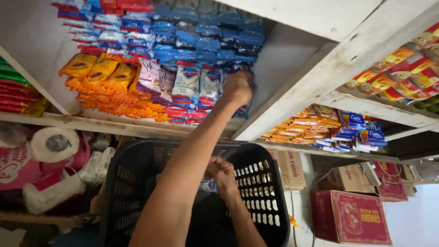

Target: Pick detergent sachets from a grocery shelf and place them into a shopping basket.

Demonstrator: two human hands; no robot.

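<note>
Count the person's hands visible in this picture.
2: the left hand is at the stacked packets on the shelf; the right hand is inside the black basket. None seems hidden.

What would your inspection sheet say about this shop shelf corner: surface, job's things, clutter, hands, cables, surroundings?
Surface: worn white wooden shelf, stacked with goods.
Job's things: blue-and-white packets on the shelf; black slotted basket below.
Clutter: toilet rolls and wrapped packs at lower left.
Hands: left hand on the packets, fingers hidden; right hand inside the basket, grip unclear.
Cables: a thin cord seems to hang beside the basket.
Surroundings: orange packets, red carton, more stocked shelves at right.
</note>
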